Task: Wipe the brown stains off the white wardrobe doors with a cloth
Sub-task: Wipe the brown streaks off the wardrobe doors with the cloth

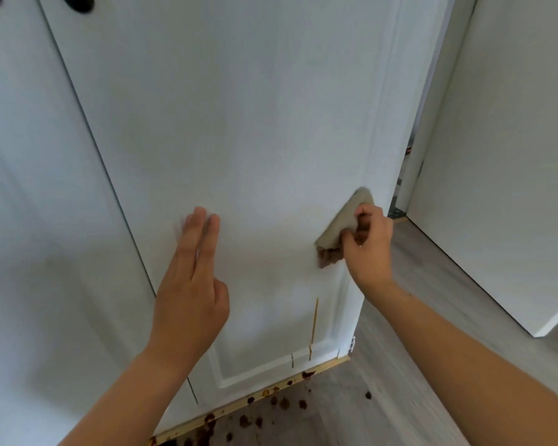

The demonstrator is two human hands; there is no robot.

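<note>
1. Wardrobe door [255,123] fills the view. Its outer edge sits just at 3 o'clock of the cloth, with open panel toward 9.
2. Left hand [190,284]: fingers straight and together, flat on the door.
3. Right hand [368,246] bunches the cloth [345,223] against the panel.
4. Brown drip [314,320] runs 12-to-6, at 7 o'clock below the cloth. The right hand is nearer, so a downward stroke looks likely.

grey wood-look plank floor [416,317], stretching right of and below the white wardrobe door [255,123]. dotted with brown splatters [284,403] close along the pale wooden strip [329,366] at the door's foot, thickest toward the lower left. one lone brown spot [368,395] further right, apart from the rest. strip flecked brown too.
</note>
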